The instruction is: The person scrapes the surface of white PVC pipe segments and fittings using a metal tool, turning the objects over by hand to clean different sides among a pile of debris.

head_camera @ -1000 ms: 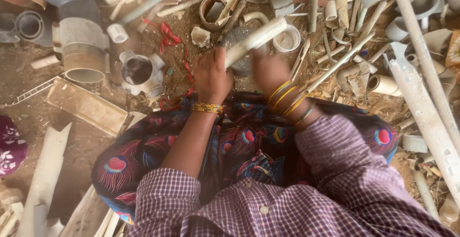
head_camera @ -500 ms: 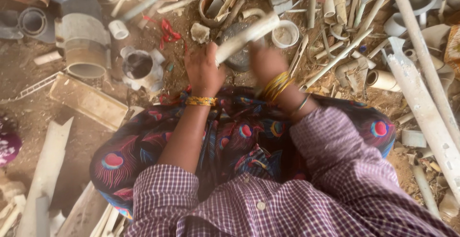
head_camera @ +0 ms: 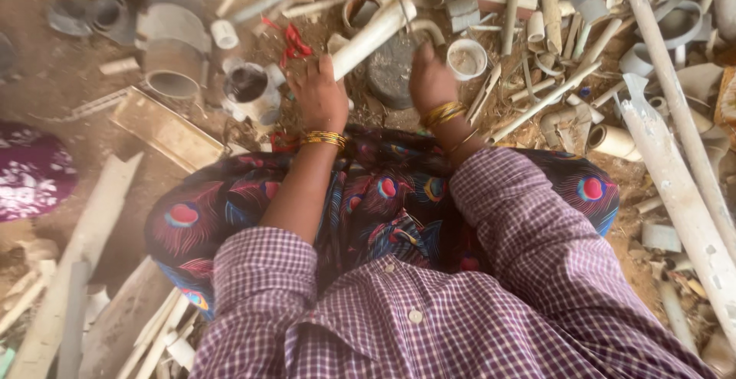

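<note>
I sit on the ground with a peacock-patterned cloth (head_camera: 383,195) over my lap. My left hand (head_camera: 318,97) grips the near end of a short cream plastic pipe (head_camera: 374,34), which slants up and away to the right. My right hand (head_camera: 429,80), with gold bangles on the wrist, is closed just right of the pipe, over a dark round stone (head_camera: 387,76). A thin dark stem rises from that fist; I cannot tell what it is.
Cut pipe scraps and fittings litter the dirt ahead. A grey pipe coupling (head_camera: 172,57) and a white fitting (head_camera: 249,88) lie at left, a white cup-like piece (head_camera: 466,59) at right. Long pale pipes (head_camera: 675,172) run down the right side. Flat offcuts (head_camera: 77,249) lie at left.
Both hands have moved forward, away from my lap. The pipe now tilts more steeply, and my right hand has shifted from its far end to beside it.
</note>
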